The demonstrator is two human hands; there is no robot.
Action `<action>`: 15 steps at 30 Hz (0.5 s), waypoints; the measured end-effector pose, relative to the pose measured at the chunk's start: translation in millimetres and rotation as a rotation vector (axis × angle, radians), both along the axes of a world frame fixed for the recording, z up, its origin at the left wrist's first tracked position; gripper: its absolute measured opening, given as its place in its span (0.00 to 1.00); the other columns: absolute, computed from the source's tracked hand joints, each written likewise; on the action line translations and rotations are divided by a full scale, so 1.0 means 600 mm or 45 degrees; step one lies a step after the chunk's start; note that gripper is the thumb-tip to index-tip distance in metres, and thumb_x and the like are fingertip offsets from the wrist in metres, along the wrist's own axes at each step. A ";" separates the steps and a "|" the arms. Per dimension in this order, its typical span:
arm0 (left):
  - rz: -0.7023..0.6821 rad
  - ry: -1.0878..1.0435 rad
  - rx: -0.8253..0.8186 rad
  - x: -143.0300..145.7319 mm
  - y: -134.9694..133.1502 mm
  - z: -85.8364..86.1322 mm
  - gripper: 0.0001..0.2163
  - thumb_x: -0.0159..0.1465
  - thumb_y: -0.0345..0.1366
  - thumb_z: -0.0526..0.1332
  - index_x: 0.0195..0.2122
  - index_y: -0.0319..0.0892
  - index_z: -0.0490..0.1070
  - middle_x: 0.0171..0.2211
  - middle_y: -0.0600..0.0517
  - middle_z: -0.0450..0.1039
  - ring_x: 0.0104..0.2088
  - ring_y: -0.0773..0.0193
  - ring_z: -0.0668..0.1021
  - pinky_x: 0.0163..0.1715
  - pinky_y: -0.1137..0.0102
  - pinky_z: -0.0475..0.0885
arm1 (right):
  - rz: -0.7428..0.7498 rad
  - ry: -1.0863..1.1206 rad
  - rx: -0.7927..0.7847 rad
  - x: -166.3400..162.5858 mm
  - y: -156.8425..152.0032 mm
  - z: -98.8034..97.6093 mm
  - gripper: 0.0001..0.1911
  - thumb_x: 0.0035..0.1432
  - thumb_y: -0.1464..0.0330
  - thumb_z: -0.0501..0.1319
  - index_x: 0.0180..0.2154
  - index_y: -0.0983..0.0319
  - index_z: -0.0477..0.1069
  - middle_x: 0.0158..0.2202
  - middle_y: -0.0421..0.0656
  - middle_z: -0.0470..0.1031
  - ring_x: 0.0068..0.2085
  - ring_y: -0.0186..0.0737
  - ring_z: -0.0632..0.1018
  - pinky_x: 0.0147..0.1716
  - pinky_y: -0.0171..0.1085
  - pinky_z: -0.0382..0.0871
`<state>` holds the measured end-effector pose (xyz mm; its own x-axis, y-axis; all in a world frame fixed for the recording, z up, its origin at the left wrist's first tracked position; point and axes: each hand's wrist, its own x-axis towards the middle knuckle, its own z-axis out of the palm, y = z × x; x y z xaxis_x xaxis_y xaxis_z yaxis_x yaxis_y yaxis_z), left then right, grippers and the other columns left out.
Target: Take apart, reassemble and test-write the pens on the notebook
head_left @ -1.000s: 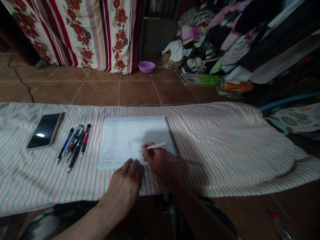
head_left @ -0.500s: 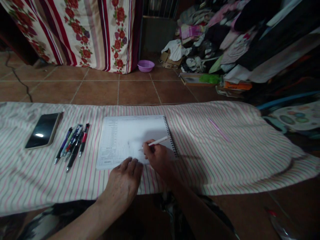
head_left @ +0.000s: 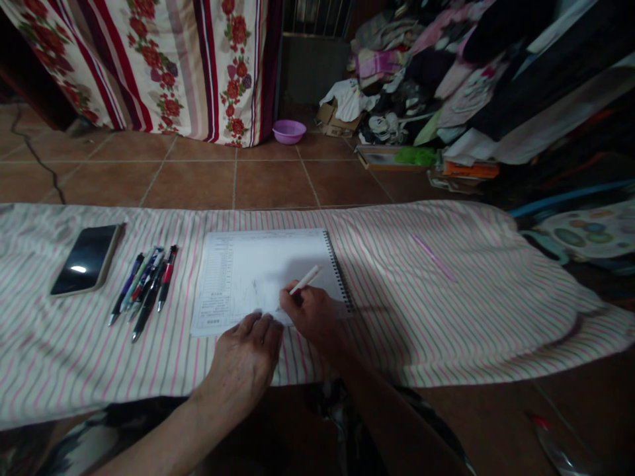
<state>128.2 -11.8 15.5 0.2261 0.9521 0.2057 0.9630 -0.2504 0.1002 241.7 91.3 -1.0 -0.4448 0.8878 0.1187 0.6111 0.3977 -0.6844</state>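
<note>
A spiral-bound notebook (head_left: 258, 264) lies open on a striped cloth (head_left: 446, 311), its page printed with a table at the left. My right hand (head_left: 310, 314) is closed around a white pen (head_left: 305, 279), whose tip rests on the lower part of the page. Flat on the notebook's near edge lies my left hand (head_left: 248, 360), fingers together and stretched out, holding the page down.
Several pens (head_left: 146, 287) lie in a row left of the notebook, and a dark phone (head_left: 85, 259) beyond them. A thin pink stick (head_left: 435, 258) rests on the cloth at right. Past the cloth are brown floor tiles, a purple bowl (head_left: 289, 131), a floral curtain and heaped clothes (head_left: 421, 79).
The white pen in my right hand has swung from lying nearly level to pointing more upright, and the hand has shifted slightly on the page. My left hand has stayed put.
</note>
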 end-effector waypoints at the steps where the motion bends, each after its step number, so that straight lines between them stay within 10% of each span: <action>1: 0.002 -0.008 0.006 0.000 0.001 0.001 0.08 0.60 0.29 0.56 0.39 0.39 0.70 0.38 0.47 0.75 0.42 0.55 0.75 0.37 0.62 0.75 | -0.006 -0.001 0.011 0.000 0.000 0.000 0.14 0.56 0.64 0.50 0.24 0.60 0.69 0.21 0.43 0.76 0.24 0.38 0.76 0.26 0.32 0.63; 7: -0.001 -0.057 0.016 0.000 0.000 -0.001 0.08 0.60 0.29 0.55 0.39 0.40 0.70 0.37 0.47 0.75 0.41 0.56 0.75 0.36 0.62 0.74 | -0.037 0.015 -0.018 0.003 0.003 0.003 0.14 0.55 0.64 0.51 0.22 0.61 0.68 0.17 0.41 0.71 0.22 0.37 0.74 0.24 0.32 0.61; 15: 0.048 -0.031 0.034 0.000 0.007 0.000 0.07 0.62 0.31 0.53 0.33 0.41 0.70 0.32 0.50 0.73 0.34 0.60 0.73 0.30 0.66 0.70 | -0.283 0.702 -0.543 0.017 0.015 0.005 0.17 0.55 0.56 0.52 0.21 0.61 0.63 0.11 0.33 0.60 0.12 0.28 0.63 0.12 0.28 0.56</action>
<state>128.5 -7.7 15.5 0.1846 0.9541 0.2360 0.9691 -0.2167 0.1179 252.1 100.2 1.8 -0.2240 0.9692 -0.1027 0.1686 -0.0653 -0.9835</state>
